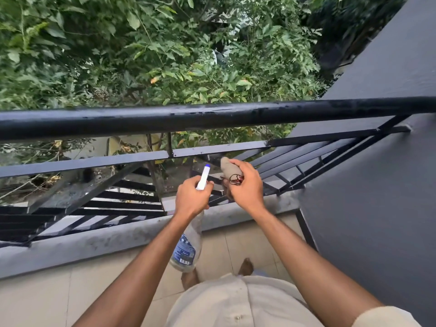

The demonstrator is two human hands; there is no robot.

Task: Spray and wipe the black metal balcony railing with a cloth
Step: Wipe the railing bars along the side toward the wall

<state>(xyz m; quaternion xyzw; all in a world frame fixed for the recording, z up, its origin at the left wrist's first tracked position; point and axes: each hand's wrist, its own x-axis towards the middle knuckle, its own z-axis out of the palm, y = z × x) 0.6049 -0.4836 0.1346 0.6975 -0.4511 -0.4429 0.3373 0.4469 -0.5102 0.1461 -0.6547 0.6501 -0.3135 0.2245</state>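
Gripping spray bottle in left hand, right hand fingers curled round cloth, below railing

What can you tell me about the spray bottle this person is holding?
The spray bottle is see-through plastic with a blue label and a barcode, topped by a white spray head with a blue tip. The left hand grips it round the neck, so the body hangs below the hand above the tiled floor while the head points up toward the black railing.

Spray bottle neck hidden by left hand
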